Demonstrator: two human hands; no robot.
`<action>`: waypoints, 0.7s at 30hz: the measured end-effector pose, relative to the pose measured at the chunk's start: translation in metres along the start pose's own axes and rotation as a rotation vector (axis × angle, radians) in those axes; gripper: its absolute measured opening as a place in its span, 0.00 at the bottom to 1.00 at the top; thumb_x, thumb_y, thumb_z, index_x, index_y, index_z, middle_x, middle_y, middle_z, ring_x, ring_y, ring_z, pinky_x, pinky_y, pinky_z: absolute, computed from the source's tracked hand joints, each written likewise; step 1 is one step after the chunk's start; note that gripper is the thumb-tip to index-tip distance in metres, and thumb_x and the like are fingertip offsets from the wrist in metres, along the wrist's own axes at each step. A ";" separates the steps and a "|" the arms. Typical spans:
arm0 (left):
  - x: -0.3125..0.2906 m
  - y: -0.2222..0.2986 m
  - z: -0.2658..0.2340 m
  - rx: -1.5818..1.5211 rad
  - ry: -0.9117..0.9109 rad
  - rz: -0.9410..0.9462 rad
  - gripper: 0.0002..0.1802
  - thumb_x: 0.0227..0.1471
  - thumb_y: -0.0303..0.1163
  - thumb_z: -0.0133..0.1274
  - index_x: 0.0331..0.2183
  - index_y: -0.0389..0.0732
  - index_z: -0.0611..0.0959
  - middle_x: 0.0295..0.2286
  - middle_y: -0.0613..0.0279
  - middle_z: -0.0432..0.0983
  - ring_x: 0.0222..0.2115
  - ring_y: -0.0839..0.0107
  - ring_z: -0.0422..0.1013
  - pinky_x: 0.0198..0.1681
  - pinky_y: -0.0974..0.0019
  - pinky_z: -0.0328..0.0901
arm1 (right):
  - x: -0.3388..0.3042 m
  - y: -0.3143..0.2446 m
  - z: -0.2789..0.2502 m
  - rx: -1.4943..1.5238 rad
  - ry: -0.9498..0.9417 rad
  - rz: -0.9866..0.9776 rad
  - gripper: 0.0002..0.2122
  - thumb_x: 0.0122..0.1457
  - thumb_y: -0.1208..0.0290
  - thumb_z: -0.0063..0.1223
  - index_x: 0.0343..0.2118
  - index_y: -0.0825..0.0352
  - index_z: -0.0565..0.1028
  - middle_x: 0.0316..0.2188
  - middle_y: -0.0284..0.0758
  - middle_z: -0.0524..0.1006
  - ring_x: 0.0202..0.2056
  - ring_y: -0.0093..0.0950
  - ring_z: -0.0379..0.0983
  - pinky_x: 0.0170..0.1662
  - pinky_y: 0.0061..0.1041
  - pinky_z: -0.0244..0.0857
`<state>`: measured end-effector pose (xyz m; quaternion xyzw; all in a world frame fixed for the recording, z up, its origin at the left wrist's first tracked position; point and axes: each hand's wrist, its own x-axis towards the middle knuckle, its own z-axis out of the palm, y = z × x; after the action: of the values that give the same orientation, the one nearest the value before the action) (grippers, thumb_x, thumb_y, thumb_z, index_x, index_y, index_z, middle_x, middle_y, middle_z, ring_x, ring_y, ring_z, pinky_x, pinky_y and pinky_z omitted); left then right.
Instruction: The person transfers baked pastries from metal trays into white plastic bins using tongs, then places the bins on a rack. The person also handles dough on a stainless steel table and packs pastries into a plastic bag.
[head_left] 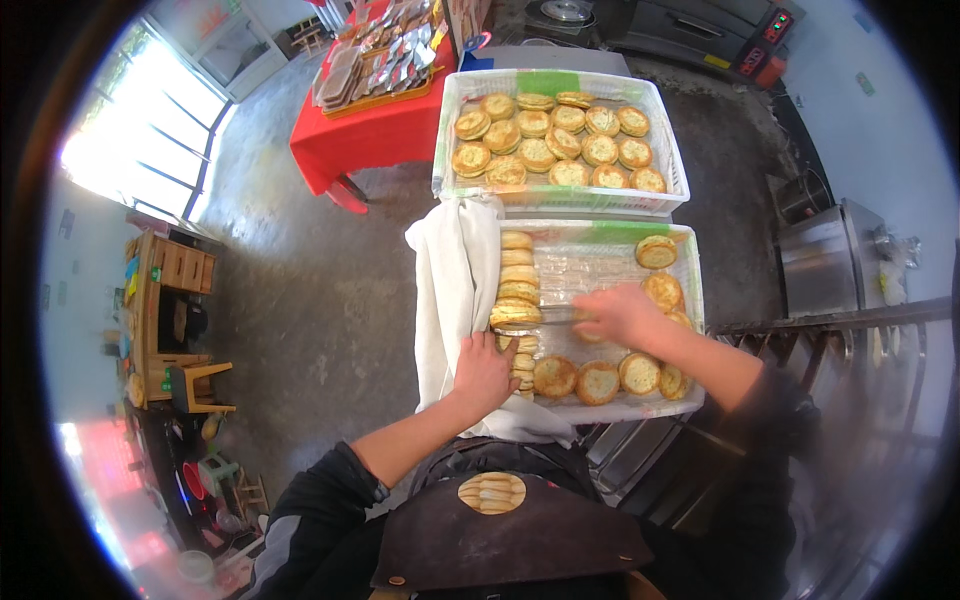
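Observation:
A white crate (690, 262) lined with clear plastic holds round golden flatbreads. Several of them stand on edge in a row (517, 270) along its left side, and others lie flat near the front (597, 382) and right. My right hand (622, 313) grips metal tongs (556, 315) that clamp a flatbread (515, 314) at the row. My left hand (485, 372) rests on the crate's front left corner, fingers on the flatbreads and on a white cloth (450, 290) draped over the left rim.
A second white crate (562, 198) full of flat-lying flatbreads sits just beyond. A red-clothed table (365, 138) with trays stands at the back left, ovens at the back right, a steel unit (820, 260) at the right, and wooden stools (175, 345) at the left on the concrete floor.

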<state>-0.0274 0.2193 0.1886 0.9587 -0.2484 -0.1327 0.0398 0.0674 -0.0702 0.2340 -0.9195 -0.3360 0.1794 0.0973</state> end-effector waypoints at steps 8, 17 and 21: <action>-0.004 0.000 0.003 -0.013 0.024 -0.014 0.38 0.50 0.53 0.63 0.60 0.47 0.79 0.39 0.53 0.72 0.47 0.55 0.64 0.50 0.55 0.57 | -0.007 -0.033 0.050 -0.086 0.043 0.090 0.19 0.62 0.51 0.59 0.44 0.63 0.74 0.29 0.41 0.79 0.31 0.41 0.81 0.32 0.38 0.75; -0.004 -0.009 0.005 -0.017 0.004 0.043 0.38 0.50 0.52 0.63 0.60 0.50 0.78 0.39 0.53 0.73 0.46 0.56 0.65 0.50 0.54 0.58 | -0.018 -0.008 -0.013 0.114 0.065 0.001 0.24 0.61 0.46 0.60 0.43 0.66 0.72 0.29 0.45 0.80 0.34 0.46 0.81 0.36 0.42 0.74; 0.000 -0.015 0.003 -0.033 0.022 0.104 0.35 0.50 0.52 0.63 0.58 0.47 0.80 0.39 0.54 0.74 0.46 0.57 0.66 0.51 0.54 0.58 | -0.005 -0.027 0.019 0.667 0.339 0.415 0.24 0.64 0.46 0.57 0.42 0.66 0.69 0.30 0.49 0.81 0.35 0.49 0.80 0.36 0.45 0.73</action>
<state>-0.0212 0.2320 0.1835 0.9451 -0.2950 -0.1241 0.0653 0.0411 -0.0519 0.2261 -0.9022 -0.0467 0.1401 0.4052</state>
